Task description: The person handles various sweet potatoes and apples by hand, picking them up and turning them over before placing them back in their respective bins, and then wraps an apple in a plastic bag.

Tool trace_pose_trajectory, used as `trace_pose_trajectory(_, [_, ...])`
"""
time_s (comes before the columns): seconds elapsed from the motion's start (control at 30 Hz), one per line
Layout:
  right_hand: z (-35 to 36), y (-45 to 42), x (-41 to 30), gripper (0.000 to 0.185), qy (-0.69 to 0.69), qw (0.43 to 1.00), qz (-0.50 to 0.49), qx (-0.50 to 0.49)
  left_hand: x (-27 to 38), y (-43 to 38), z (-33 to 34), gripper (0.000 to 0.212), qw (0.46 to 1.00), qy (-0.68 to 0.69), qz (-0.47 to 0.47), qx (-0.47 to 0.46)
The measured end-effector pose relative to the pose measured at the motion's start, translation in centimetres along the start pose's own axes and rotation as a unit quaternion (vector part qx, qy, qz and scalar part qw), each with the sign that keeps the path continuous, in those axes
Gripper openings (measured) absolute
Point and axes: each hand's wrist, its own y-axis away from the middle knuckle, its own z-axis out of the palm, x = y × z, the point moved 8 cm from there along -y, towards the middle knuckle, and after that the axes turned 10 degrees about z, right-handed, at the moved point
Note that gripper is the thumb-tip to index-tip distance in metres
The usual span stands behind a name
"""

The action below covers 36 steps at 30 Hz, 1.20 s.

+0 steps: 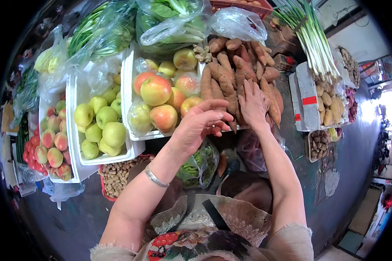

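A heap of sweet potatoes [227, 80] fills the box in front of me. My right hand [254, 103] rests palm down on the near right part of the heap, fingers stretched forward against the roots. No grip around a single root is visible. My left hand [202, 125] hovers over the near edge between the sweet potatoes and the red-yellow apples [160, 101]; its curved fingers are apart and hold nothing. A silver bracelet [156, 176] circles the left wrist. Some apples are in clear plastic wrap. A piece of ginger [202, 53] lies at the heap's far left corner.
White foam boxes hold green apples [107, 120] and peaches [55, 138] on the left. Peanuts [117, 174] and bagged greens [199, 166] sit low near my knees. To the right are scallions [317, 49], potatoes [330, 107] and a tray of small brown tubers [319, 145].
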Motion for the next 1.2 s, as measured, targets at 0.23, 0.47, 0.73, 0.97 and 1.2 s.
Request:
trace_pose_trajectory(0.23, [-2.8,-5.3,-2.9,0.056,-0.126,0.992,0.028,-0.003,-0.4,0.5,-0.2,0.041,1.000,0.007,0.003,-0.012])
trace_pose_trajectory(0.47, [-0.7,-9.4,-1.5,0.039,-0.143,0.989,0.013,-0.039,-0.5,1.8,0.3,0.044,1.000,0.001,-0.005,-0.010])
trace_pose_trajectory(0.73, [-14.5,-9.6,-2.4,0.026,-0.269,0.922,-0.040,0.274,-0.2,2.2,-0.3,0.041,1.000,0.009,-0.012,-0.002])
trace_pose_trajectory(0.97, [-6.1,-9.8,-1.3,0.036,-0.154,0.979,-0.030,0.132,0.1,1.8,-0.6,0.041,0.999,0.031,0.009,-0.007])
trace_pose_trajectory(1.2, [-1.8,-1.2,-6.8,0.043,-0.180,0.983,-0.021,-0.034,0.4,1.6,-1.2,0.039,1.000,0.021,0.011,0.013])
